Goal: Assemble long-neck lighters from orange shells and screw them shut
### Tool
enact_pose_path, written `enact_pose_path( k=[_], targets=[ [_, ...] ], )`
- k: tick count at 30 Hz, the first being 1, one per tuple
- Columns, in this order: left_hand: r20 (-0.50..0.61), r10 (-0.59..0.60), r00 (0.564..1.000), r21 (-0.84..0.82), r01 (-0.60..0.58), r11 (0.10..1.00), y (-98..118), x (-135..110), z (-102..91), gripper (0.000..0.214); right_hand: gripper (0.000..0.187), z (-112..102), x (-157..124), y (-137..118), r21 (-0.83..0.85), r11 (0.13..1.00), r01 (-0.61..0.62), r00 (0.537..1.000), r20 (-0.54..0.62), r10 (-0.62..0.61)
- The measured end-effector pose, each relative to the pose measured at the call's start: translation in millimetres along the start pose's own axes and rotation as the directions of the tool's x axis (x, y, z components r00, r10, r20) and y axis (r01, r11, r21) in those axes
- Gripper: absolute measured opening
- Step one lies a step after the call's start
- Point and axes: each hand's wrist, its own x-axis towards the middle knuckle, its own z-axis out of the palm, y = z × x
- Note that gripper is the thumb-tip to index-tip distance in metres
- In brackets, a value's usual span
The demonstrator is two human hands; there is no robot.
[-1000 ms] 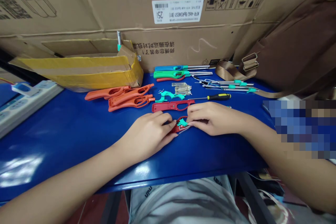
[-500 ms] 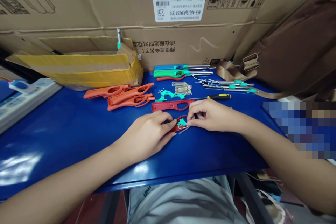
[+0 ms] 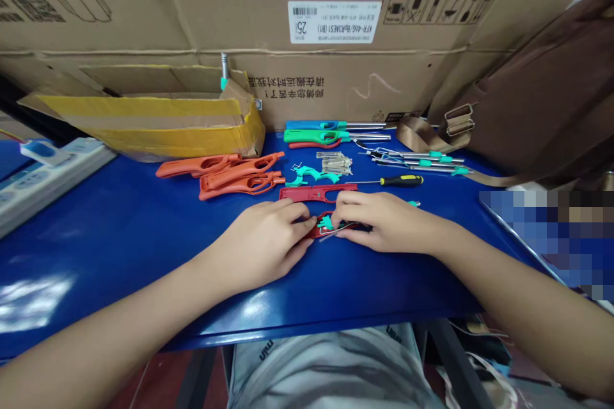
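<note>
My left hand [image 3: 271, 239] pinches the left end of a red lighter half-shell [image 3: 314, 232] between thumb and fingers, low over the table. A teal trigger [image 3: 326, 223] sits in that shell, with a thin pale wire running along it to the right. Over the shell's right part, my right hand [image 3: 384, 223] is curled, fingers on the far side and thumb on the near side, right against the trigger. Its palm hides the rest. Just beyond lies another red half-shell [image 3: 311, 193]. A small teal end [image 3: 414, 204] shows behind my right hand.
Orange lighter shells [image 3: 240, 182], teal triggers [image 3: 307, 172], clear small parts [image 3: 336, 163] and a screwdriver [image 3: 401, 180] lie behind my hands. Farther back are a green lighter [image 3: 311, 135], a blue lighter [image 3: 311, 125], metal tubes [image 3: 432, 163] and a taped carton [image 3: 153, 124]. A power strip [image 3: 57, 172] is left.
My right hand has shifted slightly left and down, and its fingers now cover more of the shell. The teal trigger and shell have moved slightly left, with the left hand still gripping.
</note>
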Motion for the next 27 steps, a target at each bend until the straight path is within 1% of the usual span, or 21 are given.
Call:
enact_pose_path(
  k=[2, 6, 12, 15, 17, 20, 23, 25, 27],
  targets=[
    [0.0, -0.004, 1.0, -0.006, 0.004, 1.0, 0, 0, -0.7, 0.027, 0.005, 2, 2, 0, -0.018, 1.0, 0.009, 1.0, -0.005, -0.009],
    [0.0, -0.004, 1.0, -0.014, 0.004, 1.0, -2, 0, -0.7, 0.028, 0.004, -1, 2, 0, 0.089, 0.996, 0.008, 0.999, -0.034, -0.004],
    [-0.019, 0.004, 1.0, 0.002, -0.004, 1.0, -5, -1, 0.9, 0.026, 0.005, -9, -2, 0, 0.223, 0.962, -0.159, 0.986, -0.012, 0.166],
    [-0.018, -0.003, 1.0, -0.01, 0.003, 1.0, -4, -1, 0.9, 0.026, 0.003, -9, -1, 0, 0.253, 0.953, -0.167, 0.985, -0.007, 0.175],
    [-0.031, -0.018, 0.999, -0.036, 0.017, 0.999, -3, 0, 0.7, 0.026, 0.008, -7, 1, -1, 0.259, 0.953, -0.159, 0.986, -0.006, 0.167],
    [-0.083, -0.062, 0.995, -0.119, 0.051, 0.992, 0, 2, 0.8, 0.027, 0.012, -5, 4, -3, 0.248, 0.956, -0.154, 0.986, -0.022, 0.165],
    [-0.113, -0.102, 0.988, -0.208, 0.077, 0.975, 1, 3, 2.5, 0.02, 0.012, -3, 5, -3, 0.233, 0.96, -0.153, 0.985, -0.036, 0.166],
    [-0.131, -0.081, 0.988, -0.239, 0.048, 0.97, 2, 3, 5.0, 0.016, 0.011, -2, 5, -3, 0.232, 0.96, -0.158, 0.985, -0.034, 0.17],
    [-0.155, -0.039, 0.987, -0.245, 0.0, 0.969, 1, 3, 8.6, 0.017, 0.011, -2, 6, -3, 0.232, 0.959, -0.161, 0.984, -0.035, 0.174]
  ],
)
